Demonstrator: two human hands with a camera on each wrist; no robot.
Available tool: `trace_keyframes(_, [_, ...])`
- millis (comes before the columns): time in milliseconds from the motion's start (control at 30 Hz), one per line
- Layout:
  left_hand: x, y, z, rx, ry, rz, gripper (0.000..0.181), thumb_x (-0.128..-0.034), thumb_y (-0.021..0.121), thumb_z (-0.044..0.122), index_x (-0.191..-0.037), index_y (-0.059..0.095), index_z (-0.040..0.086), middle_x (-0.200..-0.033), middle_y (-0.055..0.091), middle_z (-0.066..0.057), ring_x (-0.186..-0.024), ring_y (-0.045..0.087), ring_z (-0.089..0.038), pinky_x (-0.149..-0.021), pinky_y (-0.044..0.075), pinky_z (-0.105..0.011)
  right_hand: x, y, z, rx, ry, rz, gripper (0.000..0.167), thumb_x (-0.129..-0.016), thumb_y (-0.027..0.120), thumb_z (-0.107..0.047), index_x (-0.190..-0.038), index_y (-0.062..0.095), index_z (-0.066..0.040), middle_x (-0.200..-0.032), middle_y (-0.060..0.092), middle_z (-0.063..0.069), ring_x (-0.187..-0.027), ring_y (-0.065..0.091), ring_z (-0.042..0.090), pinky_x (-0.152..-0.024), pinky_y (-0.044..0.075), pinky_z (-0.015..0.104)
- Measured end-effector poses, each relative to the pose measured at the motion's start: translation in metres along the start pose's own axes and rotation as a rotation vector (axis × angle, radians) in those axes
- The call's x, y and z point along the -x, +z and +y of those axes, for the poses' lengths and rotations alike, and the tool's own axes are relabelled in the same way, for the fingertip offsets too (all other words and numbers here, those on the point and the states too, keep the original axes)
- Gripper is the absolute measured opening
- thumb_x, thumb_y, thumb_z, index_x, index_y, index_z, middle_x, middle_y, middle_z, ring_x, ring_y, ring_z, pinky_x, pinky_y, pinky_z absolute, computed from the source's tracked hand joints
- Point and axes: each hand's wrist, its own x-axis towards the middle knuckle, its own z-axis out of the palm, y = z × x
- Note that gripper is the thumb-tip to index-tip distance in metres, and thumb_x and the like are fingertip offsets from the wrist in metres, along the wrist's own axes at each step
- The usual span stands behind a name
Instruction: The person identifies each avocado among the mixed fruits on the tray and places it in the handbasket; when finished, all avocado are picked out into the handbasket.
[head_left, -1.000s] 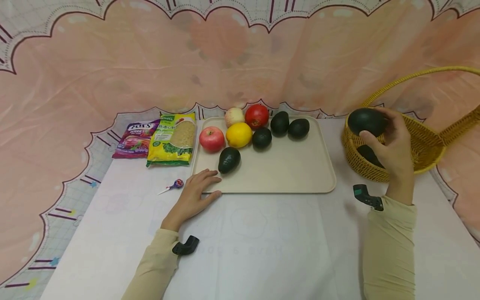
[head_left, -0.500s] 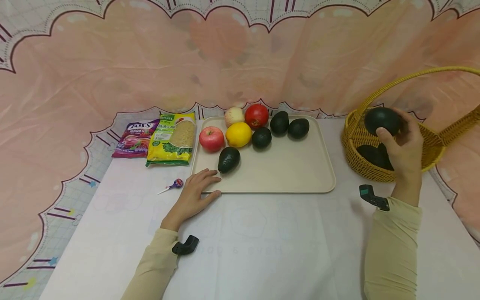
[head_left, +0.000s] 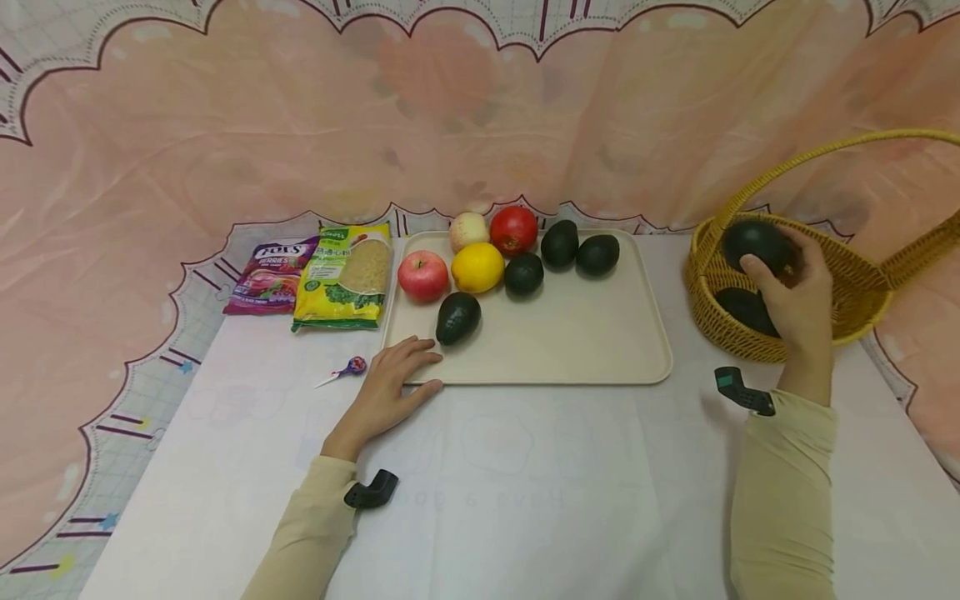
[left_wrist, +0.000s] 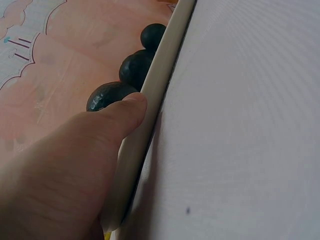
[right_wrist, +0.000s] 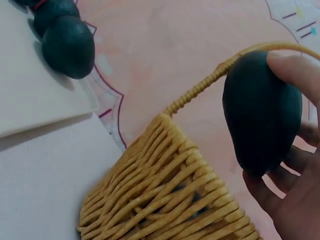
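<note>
Over the wicker basket (head_left: 712,321) at the right, my right hand (head_left: 802,292) grips a dark green avocado (head_left: 757,244) between thumb and fingers. The right wrist view shows that avocado (right_wrist: 262,112) whole, above the basket's rim. Dark fruit (head_left: 744,310) lies inside the basket, partly hidden by my hand. My left hand (head_left: 386,387) rests with its fingers spread on the near left corner of the cream tray (head_left: 570,350). Just beyond its fingertips lies a single avocado (head_left: 458,319). In the left wrist view, the thumb (left_wrist: 132,107) lies at the tray's rim.
On the tray are a red apple (head_left: 423,277), a yellow lemon (head_left: 477,268), a pale round fruit (head_left: 468,232), a pomegranate (head_left: 514,231) and more avocados (head_left: 597,256). Left of it stand a yellow packet (head_left: 345,279) and a purple packet (head_left: 270,279). A lollipop (head_left: 352,367) lies nearer.
My right hand has carried the avocado to the right over the basket, then slightly back left and lower. The left hand has stayed in place.
</note>
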Motion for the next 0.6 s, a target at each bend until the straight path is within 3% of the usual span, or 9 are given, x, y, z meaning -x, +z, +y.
trace_keyframes(167, [0.000, 0.000, 0.000, 0.001, -0.005, -0.002, 0.037, -0.0891, 0.064, 0.035, -0.123, 0.060, 0.020, -0.141, 0.048, 0.000, -0.140, 0.030, -0.025, -0.113, 0.018, -0.051, -0.002, -0.001, 0.004, 0.030, 0.065, -0.028, 0.057, -0.086, 0.067, -0.022, -0.138, 0.043, -0.027, -0.131, 0.047, -0.012, -0.126, 0.041, 0.010, -0.108, 0.031, 0.028])
trace_keyframes(367, [0.001, 0.000, 0.001, 0.015, -0.010, -0.009, 0.038, -0.0896, 0.063, 0.036, -0.123, 0.059, 0.020, -0.142, 0.047, 0.000, -0.141, 0.029, -0.024, -0.114, 0.017, -0.051, -0.005, -0.005, 0.011, 0.146, 0.125, -0.099, 0.063, -0.087, 0.066, -0.032, -0.142, 0.035, -0.032, -0.139, 0.039, -0.010, -0.131, 0.033, 0.014, -0.116, 0.025, 0.035])
trace_keyframes(467, [0.001, 0.000, 0.001, 0.013, -0.013, -0.014, 0.038, -0.0899, 0.062, 0.037, -0.124, 0.059, 0.020, -0.142, 0.047, 0.000, -0.141, 0.029, -0.024, -0.115, 0.016, -0.051, -0.007, -0.007, 0.015, 0.215, 0.147, -0.129, 0.067, -0.087, 0.065, -0.037, -0.144, 0.031, -0.033, -0.147, 0.032, -0.003, -0.134, 0.029, 0.020, -0.117, 0.024, 0.040])
trace_keyframes(600, [0.001, 0.000, 0.001, 0.008, -0.015, -0.010, 0.038, -0.0897, 0.063, 0.036, -0.124, 0.059, 0.020, -0.142, 0.047, -0.001, -0.141, 0.029, -0.024, -0.114, 0.017, -0.051, -0.009, -0.006, 0.019, 0.298, 0.117, -0.147, 0.071, -0.086, 0.064, -0.040, -0.146, 0.028, -0.032, -0.152, 0.025, 0.009, -0.137, 0.027, 0.028, -0.116, 0.023, 0.048])
